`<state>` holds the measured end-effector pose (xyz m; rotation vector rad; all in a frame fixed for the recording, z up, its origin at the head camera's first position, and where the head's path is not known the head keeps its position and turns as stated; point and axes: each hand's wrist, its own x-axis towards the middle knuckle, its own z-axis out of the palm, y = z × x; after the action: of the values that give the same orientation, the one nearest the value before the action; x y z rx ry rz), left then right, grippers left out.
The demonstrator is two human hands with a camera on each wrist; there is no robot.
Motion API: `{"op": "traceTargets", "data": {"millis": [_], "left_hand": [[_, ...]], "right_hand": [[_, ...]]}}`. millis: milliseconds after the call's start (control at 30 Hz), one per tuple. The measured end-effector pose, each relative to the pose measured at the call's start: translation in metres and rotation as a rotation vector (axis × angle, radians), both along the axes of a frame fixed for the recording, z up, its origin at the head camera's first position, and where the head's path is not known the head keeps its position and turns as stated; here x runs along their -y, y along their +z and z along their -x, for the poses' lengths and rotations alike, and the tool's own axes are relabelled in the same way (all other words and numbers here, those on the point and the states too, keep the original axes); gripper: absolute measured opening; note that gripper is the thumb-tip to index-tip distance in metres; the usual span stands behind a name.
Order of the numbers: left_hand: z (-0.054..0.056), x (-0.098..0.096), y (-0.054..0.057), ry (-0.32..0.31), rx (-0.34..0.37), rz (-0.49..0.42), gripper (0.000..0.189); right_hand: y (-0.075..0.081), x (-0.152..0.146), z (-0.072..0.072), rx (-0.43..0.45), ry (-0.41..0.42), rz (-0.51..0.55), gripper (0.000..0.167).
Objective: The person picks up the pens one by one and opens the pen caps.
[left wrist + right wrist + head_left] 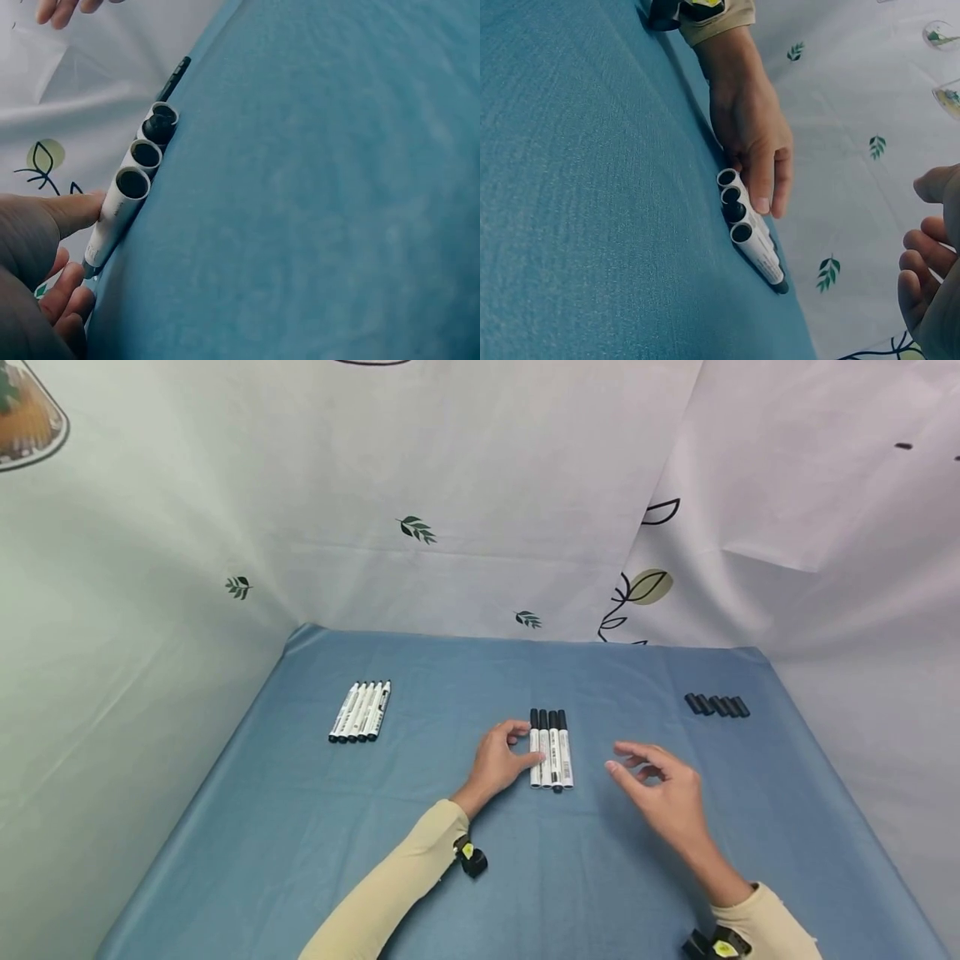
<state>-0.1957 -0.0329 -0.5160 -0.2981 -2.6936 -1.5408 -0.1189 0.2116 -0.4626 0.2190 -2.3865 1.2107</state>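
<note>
Several white markers with black caps lie side by side at the middle of the blue table, caps pointing away. In the left wrist view most near ends are hollow, while one holds a black plug. My left hand lies beside the row, its thumb touching the leftmost marker and its fingers near that marker's cap. Off to the right, my right hand hovers with loosely curved fingers and nothing in it. The right wrist view shows its thumb apart from its fingers.
A row of several white markers without caps lies at the left of the blue cloth, black ends toward me. Several loose black caps line up at the far right. A patterned white curtain stands behind the table and along its sides.
</note>
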Motion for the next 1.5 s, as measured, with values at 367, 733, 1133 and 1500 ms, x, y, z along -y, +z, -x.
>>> {"op": "traceTargets", "data": {"millis": [367, 733, 1133, 1500], "left_hand": [[0.0, 0.006, 0.004, 0.018, 0.034, 0.024, 0.041], [-0.001, 0.006, 0.011, 0.079, -0.002, 0.183, 0.03], [-0.001, 0.017, 0.009, 0.149, 0.016, -0.01, 0.02], [-0.02, 0.04, 0.026, 0.03, 0.024, -0.359, 0.018]], "right_hand": [[0.003, -0.001, -0.001, 0.015, 0.001, 0.002, 0.026], [0.001, -0.005, -0.002, -0.006, 0.017, 0.041, 0.026], [0.001, -0.007, -0.001, -0.001, 0.009, 0.048, 0.027], [0.0, -0.008, 0.002, 0.029, 0.013, 0.045, 0.026]]}}
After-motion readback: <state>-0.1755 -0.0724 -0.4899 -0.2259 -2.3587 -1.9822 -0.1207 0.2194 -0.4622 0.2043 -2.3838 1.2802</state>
